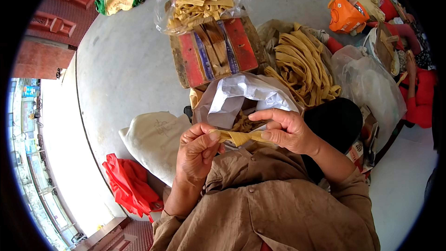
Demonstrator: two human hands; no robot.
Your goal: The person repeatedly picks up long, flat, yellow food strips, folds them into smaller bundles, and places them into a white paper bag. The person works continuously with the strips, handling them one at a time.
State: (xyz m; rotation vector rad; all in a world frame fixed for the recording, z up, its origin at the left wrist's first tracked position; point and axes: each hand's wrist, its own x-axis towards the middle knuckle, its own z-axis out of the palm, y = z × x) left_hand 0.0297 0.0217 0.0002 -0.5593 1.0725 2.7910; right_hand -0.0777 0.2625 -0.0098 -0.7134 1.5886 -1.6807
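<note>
A folded strip of yellowish, sheet-like dried material (239, 138) stretches between my two hands above my lap. My left hand (197, 151) pinches one end between thumb and fingers. At the other end, my right hand (289, 131) holds the strip under its thumb, with the index finger raised and extended. Just beyond the hands is an open white woven sack (244, 92), with brownish-yellow pieces (244, 121) inside. Short flat strips (204, 3) of similar material are heaped on clear plastic, at the far end of a red-topped wooden stool (240, 38). A slotted wooden block (212, 48) is fixed on that stool.
A big coil of long yellowish strips (301, 66) lies at right of the stool, near a clear plastic bag (369, 87). An off-white cushion or cloth (156, 139) and a red cloth bag (130, 184) lie at left. Another person's red-clothed limb (420, 94) shows at far right.
</note>
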